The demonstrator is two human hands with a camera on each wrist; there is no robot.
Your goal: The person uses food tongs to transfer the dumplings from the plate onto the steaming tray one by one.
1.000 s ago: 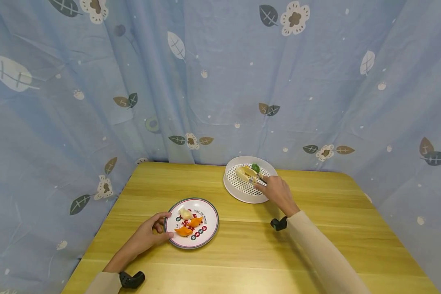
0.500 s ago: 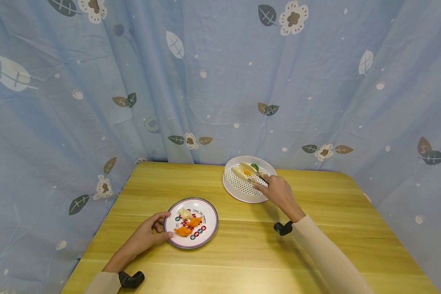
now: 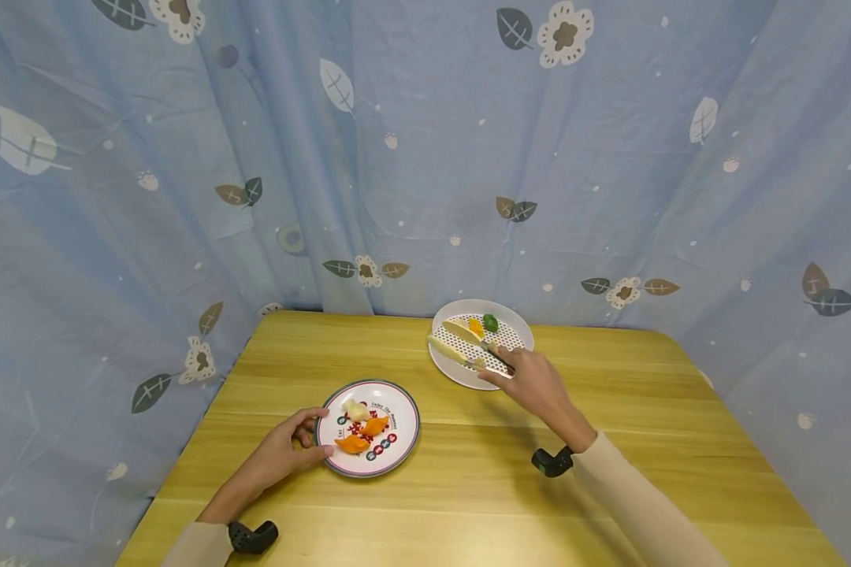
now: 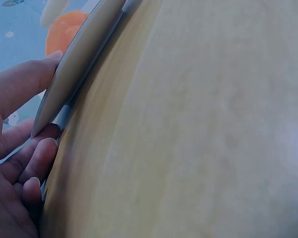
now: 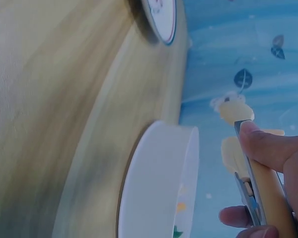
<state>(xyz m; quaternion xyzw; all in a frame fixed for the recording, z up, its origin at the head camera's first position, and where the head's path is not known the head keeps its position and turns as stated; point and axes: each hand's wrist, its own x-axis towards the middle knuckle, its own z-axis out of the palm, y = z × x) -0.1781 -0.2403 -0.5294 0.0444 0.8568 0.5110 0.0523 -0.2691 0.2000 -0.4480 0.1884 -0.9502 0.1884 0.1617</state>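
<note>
In the head view, the tongs (image 3: 463,332) extend over the basket (image 5: 154,178), right of centre in the frame. The right hand (image 3: 539,384) grips the handle, thumb on one arm and fingers on the other; the two tips stand well parted, above the basket rim, with no food visible between them. The tongs appear light and springy; hold them at mid-handle for even pressure. Inside the basket lie a white piece (image 3: 460,324), a yellow piece (image 3: 476,327) and a green piece (image 3: 491,323). These are probably light, possibly soft and slippery: take each across its thickest part and squeeze gently. At lower left of centre, the left hand (image 3: 280,453) pinches the rim of the plate (image 3: 379,391), thumb above and fingers below. The plate is probably stiff, smooth and breakable; the rim is the correct hold.
</note>
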